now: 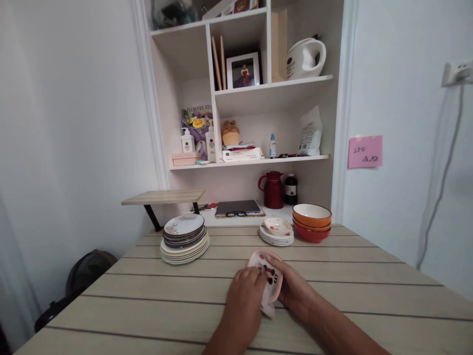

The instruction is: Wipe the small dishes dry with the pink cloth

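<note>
Over the front middle of the table, a small white dish [274,286] with a pink rim, dark and red figures and the letters CAT is tilted toward me. My right hand [295,291] grips its right side, thumb over the upper rim. Fingers curled, my left hand [244,298] presses a pale cloth or tissue [268,310] against the inside of the dish; part of it hangs below the fingers. Much of the dish's left side is hidden behind that hand.
Behind stand a stack of plates [185,246], small white plates [276,241] under a patterned dish [277,226], and orange and red bowls [312,224]. Farther back are a red jug [274,191], a dark bottle [291,190] and a laptop-like slab [237,207]. A raised wooden stand [162,197] is at left.
</note>
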The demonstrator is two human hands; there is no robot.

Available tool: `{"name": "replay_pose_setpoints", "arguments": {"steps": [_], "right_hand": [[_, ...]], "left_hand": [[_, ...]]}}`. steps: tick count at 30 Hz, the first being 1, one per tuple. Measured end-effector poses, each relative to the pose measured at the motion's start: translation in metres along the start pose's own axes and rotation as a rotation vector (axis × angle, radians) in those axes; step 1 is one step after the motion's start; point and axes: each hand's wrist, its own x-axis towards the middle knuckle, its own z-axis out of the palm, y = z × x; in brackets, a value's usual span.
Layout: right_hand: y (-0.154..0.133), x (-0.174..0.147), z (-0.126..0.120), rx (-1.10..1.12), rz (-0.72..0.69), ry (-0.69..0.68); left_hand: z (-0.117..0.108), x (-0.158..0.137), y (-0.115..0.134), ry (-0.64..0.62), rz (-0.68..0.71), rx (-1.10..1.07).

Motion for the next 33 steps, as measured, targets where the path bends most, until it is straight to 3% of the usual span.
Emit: {"name": "replay_pose_setpoints", "arguments": {"steps": [6,10,13,17,20,22,26,33], "right_hand": [[0.004,0.006,-0.007,-0.011,0.01,-0.005],[0.007,0.008,-0.008,-0.02,-0.002,0.003],[0.008,0.008,-0.007,0.004,-0.024,-0.013],[0.009,0.004,-0.005,0.096,-0.046,-0.028],[0.009,0.0,-0.002,0.123,-0.086,-0.03],[0.008,-0.001,0.0,0.118,-0.123,-0.024],[0.006,-0.003,0.003,0.1,-0.202,-0.013],[-0.003,-0.007,0.01,0.085,-0.245,0.02]], "left_hand": [[0.0,0.0,0.001,-0.019,-0.005,0.002],[0.011,-0.002,-0.005,0.04,0.011,0.047],[0.023,-0.002,-0.012,0.154,0.054,0.082],[0.038,0.002,-0.023,0.397,0.165,0.18],[0.042,0.004,-0.028,0.485,0.21,0.242],[0.04,0.003,-0.029,0.46,0.234,0.275],[0.027,-0.001,-0.024,0.288,0.249,0.283],[0.01,0.0,-0.008,0.186,0.344,0.049]]}}
